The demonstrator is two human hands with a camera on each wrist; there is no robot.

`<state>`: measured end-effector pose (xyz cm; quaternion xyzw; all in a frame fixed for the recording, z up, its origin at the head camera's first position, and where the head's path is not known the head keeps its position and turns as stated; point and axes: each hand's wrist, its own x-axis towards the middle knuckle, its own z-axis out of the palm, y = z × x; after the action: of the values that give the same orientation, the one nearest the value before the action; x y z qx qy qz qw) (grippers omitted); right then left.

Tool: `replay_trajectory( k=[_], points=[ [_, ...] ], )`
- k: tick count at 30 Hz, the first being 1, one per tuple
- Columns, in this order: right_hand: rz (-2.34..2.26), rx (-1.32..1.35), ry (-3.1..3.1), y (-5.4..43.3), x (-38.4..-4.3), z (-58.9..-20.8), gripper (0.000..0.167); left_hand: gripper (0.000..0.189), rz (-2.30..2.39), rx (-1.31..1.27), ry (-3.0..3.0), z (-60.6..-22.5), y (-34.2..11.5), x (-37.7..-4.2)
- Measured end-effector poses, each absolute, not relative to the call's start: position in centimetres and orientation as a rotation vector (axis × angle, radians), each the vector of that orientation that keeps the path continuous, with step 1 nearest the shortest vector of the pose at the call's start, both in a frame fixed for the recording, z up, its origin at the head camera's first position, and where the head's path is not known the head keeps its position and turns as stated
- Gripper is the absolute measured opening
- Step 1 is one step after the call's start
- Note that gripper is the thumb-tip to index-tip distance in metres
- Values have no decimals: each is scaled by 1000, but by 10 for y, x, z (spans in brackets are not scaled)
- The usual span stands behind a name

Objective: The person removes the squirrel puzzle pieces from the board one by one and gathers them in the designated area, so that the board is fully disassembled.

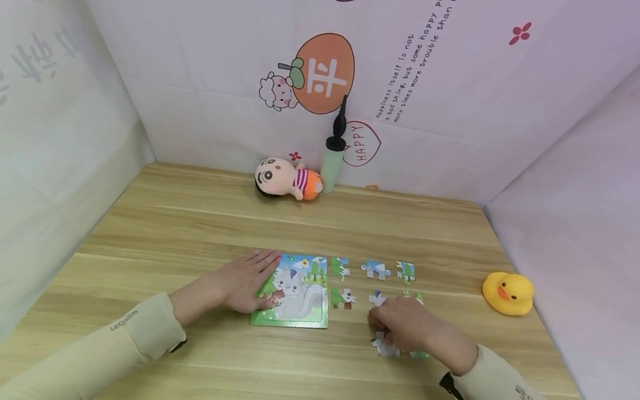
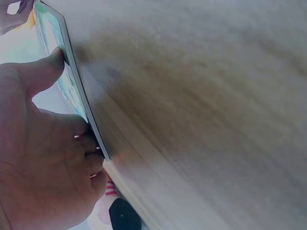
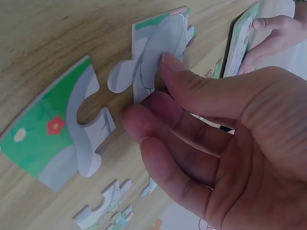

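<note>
My left hand (image 1: 250, 280) rests spread on the left side of a framed squirrel picture board (image 1: 305, 303) lying on the table. In the left wrist view, the thumb and fingers reach over the edge of that board (image 2: 79, 86). Right of it, my right hand (image 1: 407, 322) bends low over loose jigsaw pieces. The right wrist view shows its thumb and curled forefinger at a grey-and-green jigsaw piece (image 3: 146, 52), pinching it near one edge. Beside this piece lies a green corner piece with flowers (image 3: 53, 124). The right hand partly covers other pieces in the head view.
More jigsaw pieces (image 1: 376, 269) lie in rows right of the board. A yellow rubber duck (image 1: 510, 293) sits at the table's right. A soft doll (image 1: 290, 179) and a green hand pump (image 1: 332, 166) are by the back wall, and fabric walls enclose the table.
</note>
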<state>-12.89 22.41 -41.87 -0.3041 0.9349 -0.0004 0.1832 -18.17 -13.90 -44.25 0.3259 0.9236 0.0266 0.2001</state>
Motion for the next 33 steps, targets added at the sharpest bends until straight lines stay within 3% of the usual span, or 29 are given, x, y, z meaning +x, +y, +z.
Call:
replay_trajectory(
  k=[12, 18, 21, 28, 33],
  points=[
    [50, -866, 2650, 222, -126, -413, 31, 93, 66, 923, 2595, -443, -137, -180],
    [-68, -963, 2646, 213, -130, -399, 37, 92, 69, 942, 2590, -442, -138, -182],
    [-100, -1051, 2665, 201, -134, -389, 37, 93, 93, 936, 2578, -440, -139, -184],
    [-106, -1165, 2747, 153, -145, -376, 20, 100, 203, 937, 2560, -436, -144, -189],
    [-76, -1299, 2749, 114, -154, -382, 25, 112, 224, 936, 2578, -433, -153, -190]
  ],
)
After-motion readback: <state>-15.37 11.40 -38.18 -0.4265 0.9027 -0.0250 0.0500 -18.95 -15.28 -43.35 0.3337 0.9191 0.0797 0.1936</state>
